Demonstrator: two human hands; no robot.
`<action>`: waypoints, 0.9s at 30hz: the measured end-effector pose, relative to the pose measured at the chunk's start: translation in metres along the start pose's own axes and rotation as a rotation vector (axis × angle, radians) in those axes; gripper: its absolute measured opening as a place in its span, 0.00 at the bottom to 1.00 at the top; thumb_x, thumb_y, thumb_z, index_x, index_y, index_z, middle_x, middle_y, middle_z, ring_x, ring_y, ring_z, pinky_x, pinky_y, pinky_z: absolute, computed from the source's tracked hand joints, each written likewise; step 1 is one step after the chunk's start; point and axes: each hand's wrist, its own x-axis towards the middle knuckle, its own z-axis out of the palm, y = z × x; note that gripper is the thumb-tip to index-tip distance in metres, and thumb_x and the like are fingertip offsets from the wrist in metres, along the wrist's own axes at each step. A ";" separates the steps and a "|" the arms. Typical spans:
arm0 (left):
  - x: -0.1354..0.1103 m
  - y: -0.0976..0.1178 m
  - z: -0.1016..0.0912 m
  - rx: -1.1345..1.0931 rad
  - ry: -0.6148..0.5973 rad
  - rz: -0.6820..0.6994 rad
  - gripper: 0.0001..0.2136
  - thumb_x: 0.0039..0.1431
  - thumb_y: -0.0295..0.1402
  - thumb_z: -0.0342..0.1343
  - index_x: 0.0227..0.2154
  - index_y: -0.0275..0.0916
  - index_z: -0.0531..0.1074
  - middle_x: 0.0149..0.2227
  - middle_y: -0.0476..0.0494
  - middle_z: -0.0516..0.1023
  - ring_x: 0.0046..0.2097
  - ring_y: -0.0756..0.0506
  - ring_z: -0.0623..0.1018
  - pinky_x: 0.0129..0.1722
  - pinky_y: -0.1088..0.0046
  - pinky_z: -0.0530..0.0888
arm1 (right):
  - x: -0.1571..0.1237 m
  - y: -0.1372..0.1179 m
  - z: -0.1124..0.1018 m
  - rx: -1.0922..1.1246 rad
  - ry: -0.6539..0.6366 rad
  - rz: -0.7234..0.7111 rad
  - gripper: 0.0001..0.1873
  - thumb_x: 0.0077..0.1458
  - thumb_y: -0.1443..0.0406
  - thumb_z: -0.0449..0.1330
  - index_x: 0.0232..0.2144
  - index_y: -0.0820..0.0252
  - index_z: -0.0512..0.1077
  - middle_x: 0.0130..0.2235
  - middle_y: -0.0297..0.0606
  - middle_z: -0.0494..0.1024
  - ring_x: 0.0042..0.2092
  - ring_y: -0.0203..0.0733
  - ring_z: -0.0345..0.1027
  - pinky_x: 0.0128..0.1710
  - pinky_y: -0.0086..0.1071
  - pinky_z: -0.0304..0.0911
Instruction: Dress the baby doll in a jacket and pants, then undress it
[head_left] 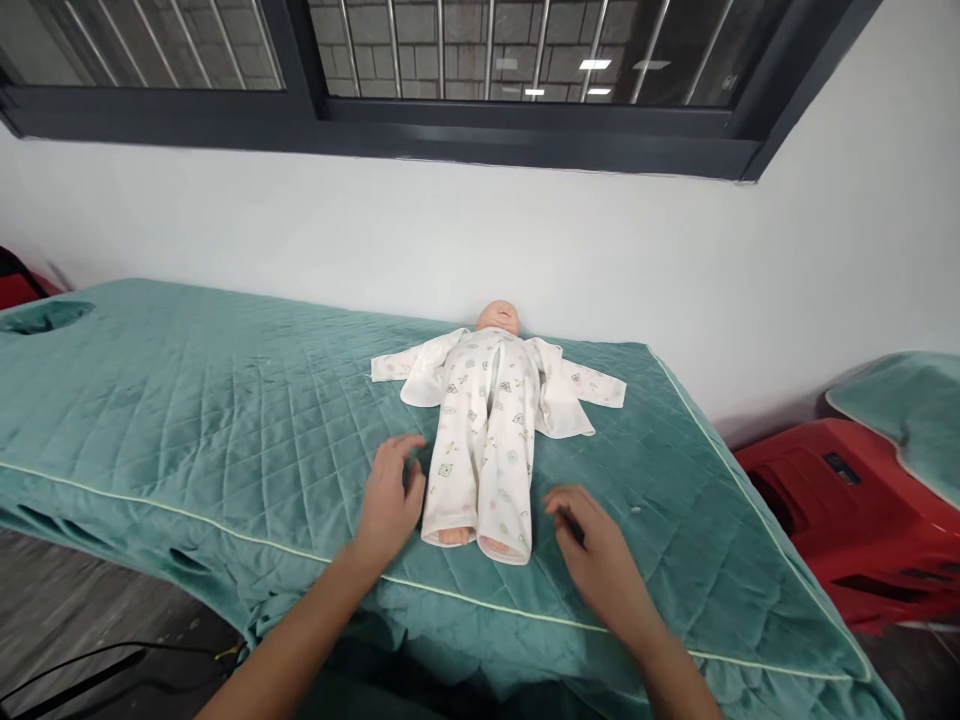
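Has a doll [480, 400] face-up on the quilted bed [225, 400], with head [497, 317] toward twelve o'clock and feet [453, 536] toward six, presumably to bring the trousers [456, 470] closer. Holds the left hand [391, 495] at eight and the right hand [592, 545] near five, both seemingly empty, loosely curled, apart from the trousers, probably for access from either side.

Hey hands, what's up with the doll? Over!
Left hand, right hand: flanking trousers, nothing visibly held. Doll: face-up on green cover. No obstruction visible.
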 end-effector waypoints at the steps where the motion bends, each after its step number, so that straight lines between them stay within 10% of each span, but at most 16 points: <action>1: 0.010 -0.010 0.006 0.054 -0.036 -0.031 0.16 0.65 0.25 0.45 0.55 0.38 0.66 0.53 0.35 0.73 0.56 0.39 0.73 0.57 0.55 0.73 | 0.011 0.006 0.000 -0.046 0.057 -0.012 0.14 0.58 0.73 0.48 0.39 0.56 0.70 0.46 0.43 0.77 0.49 0.47 0.71 0.51 0.43 0.68; 11: 0.096 -0.041 0.050 0.226 -0.425 0.148 0.21 0.66 0.32 0.48 0.61 0.35 0.67 0.66 0.33 0.67 0.67 0.37 0.66 0.69 0.55 0.59 | 0.121 0.045 0.024 -0.521 -0.012 -0.168 0.24 0.60 0.72 0.51 0.58 0.72 0.69 0.61 0.59 0.71 0.64 0.56 0.61 0.67 0.51 0.56; 27: 0.127 -0.053 0.062 0.206 -0.513 0.313 0.11 0.62 0.34 0.52 0.39 0.37 0.79 0.46 0.35 0.80 0.53 0.35 0.77 0.58 0.57 0.71 | 0.120 0.037 0.025 -0.447 0.047 -0.134 0.18 0.65 0.69 0.48 0.50 0.63 0.74 0.50 0.50 0.75 0.52 0.51 0.66 0.56 0.45 0.63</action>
